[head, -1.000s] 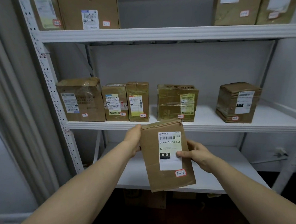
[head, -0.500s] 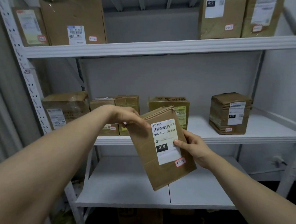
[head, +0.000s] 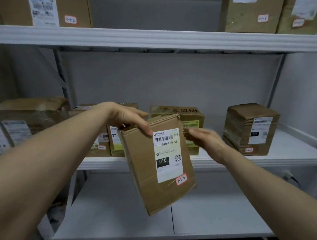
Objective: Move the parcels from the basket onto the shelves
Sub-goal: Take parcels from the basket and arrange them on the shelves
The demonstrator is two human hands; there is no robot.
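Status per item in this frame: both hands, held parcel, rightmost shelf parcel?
Left hand: grips the parcel's top edge.
Right hand: open, blurred, beside the parcel's right edge.
Parcel: in the air, tilted, label toward camera.
Right shelf parcel: resting on the middle shelf, label forward.

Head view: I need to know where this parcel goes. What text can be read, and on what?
"010-010-L30-551": white label on the held parcel.
"010": black box on that label.
"3-2-4": red-edged sticker on the same parcel.
"010": label of the right-hand shelf parcel.
Other labels, stickers and handwriting: too blurred to read.
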